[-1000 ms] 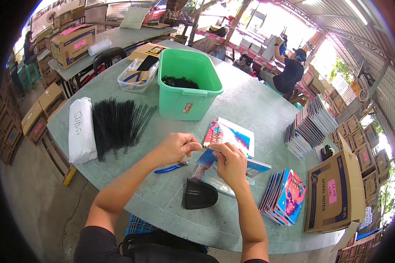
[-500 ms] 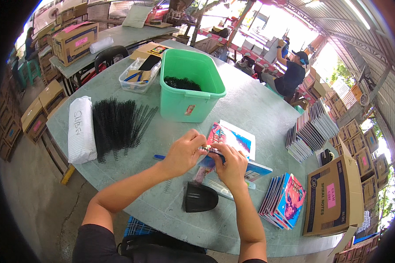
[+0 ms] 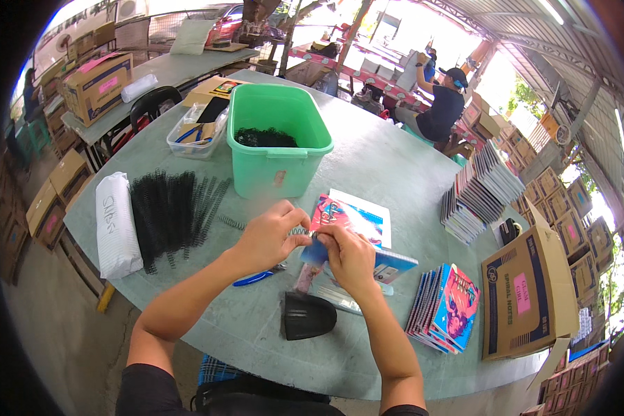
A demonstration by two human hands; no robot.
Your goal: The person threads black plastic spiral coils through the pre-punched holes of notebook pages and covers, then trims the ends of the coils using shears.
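My left hand (image 3: 270,236) pinches a thin black spiral coil (image 3: 232,222), whose loose end sticks out to the left past the fingers. More of the coil shows between my two hands, at the notebook's edge. Closed on that edge is my right hand (image 3: 348,255), steadying a blue-covered notebook (image 3: 397,264) that stands tilted over the table. Just behind lies a loose notebook with a bright pink and blue cover (image 3: 357,223). Blue-handled pliers (image 3: 255,279) rest below my left hand. Nearer to me sits a black curved plastic piece (image 3: 310,316).
A green tub (image 3: 281,163) holding black coils stands beyond my hands. Left are piled spiral coils (image 3: 177,218), a white wrapped bundle (image 3: 119,225) and a clear tool box (image 3: 194,142). Right are bound notebooks (image 3: 447,308), a tall notebook stack (image 3: 478,191) and a carton (image 3: 527,291).
My left hand has moved left from the notebook's edge, and a length of coil now shows beyond it. My right hand stays on the notebook. The whole view has shifted slightly.
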